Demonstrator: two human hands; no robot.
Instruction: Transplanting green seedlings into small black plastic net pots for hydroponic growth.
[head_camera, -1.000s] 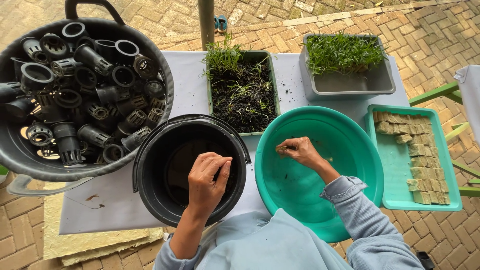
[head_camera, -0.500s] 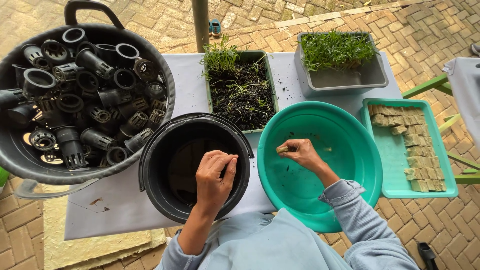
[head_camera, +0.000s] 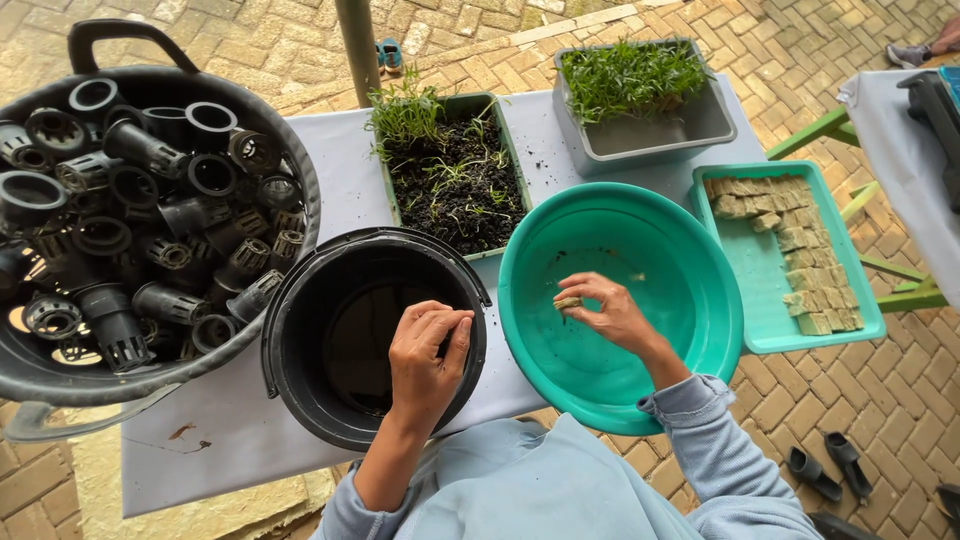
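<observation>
A small tan cube (head_camera: 567, 301), spongy-looking and hard to make out, is sitting pinched between the thumb and fingertips of the right hand (head_camera: 605, 312), which is hovering inside the green basin (head_camera: 690, 300) above a few dark specks of soil. The cube is mostly covered by the fingers, so its shape is only partly showing. The left hand (head_camera: 428, 350) is hanging over the mouth of the black bucket (head_camera: 300, 300), its fingers curled and bunched together at the tips; whether they are holding anything I cannot tell, and the bucket's inside is too dark to read. Both vessels are resting on the white-covered worktop (head_camera: 230, 440). To the right, a teal tray (head_camera: 760, 300) is carrying rows of similar tan cubes. Behind, a green tray of soil and seedlings (head_camera: 445, 180) is standing beside a grey tub of sprouts (head_camera: 650, 130). At the left, a large black tub of net pots (head_camera: 130, 220) is running out of view.
</observation>
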